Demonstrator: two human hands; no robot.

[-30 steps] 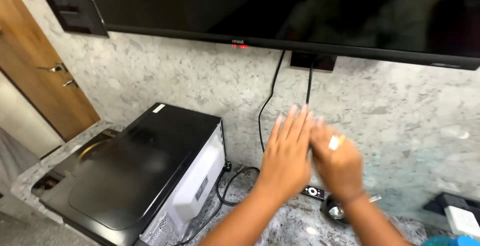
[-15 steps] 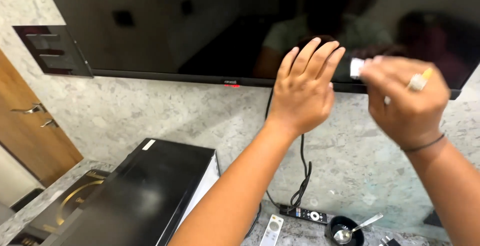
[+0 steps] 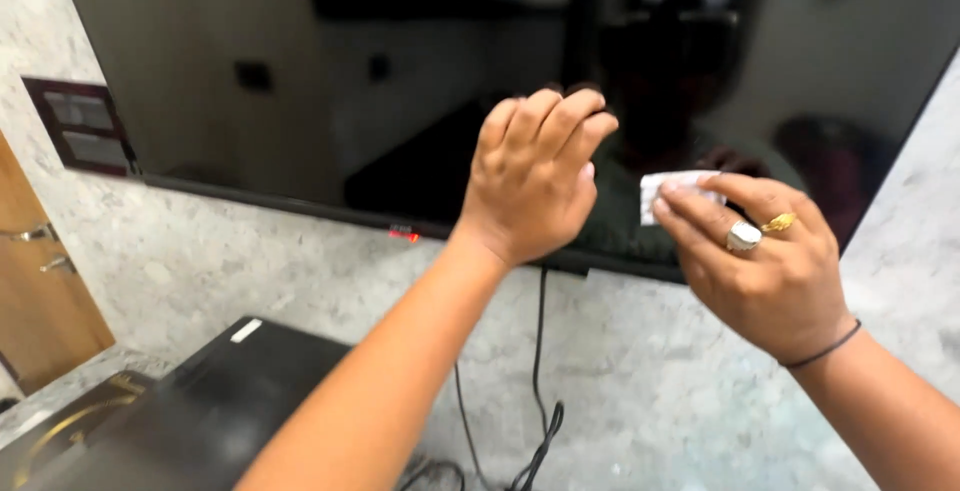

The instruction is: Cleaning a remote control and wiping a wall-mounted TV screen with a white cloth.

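Head view: a person's right hand, w/ two rings and a thin wristband, pinches a small white folded cloth between its fingers against the lower part of a wall-mounted TV screen. Left hand is just left of the cloth, fingers curled loosely, gripping nothing, knuckles toward the glass. Cloth looks light, soft and limp; prob. best held bunched at its edge, as here. TV screen looks glossy, smooth, likely fragile under pressure. Below the TV, black cables hang down the speckled stone wall. Lower left of the TV sits a black microwave; a switch panel is mounted left of the TV, wooden door beyond.
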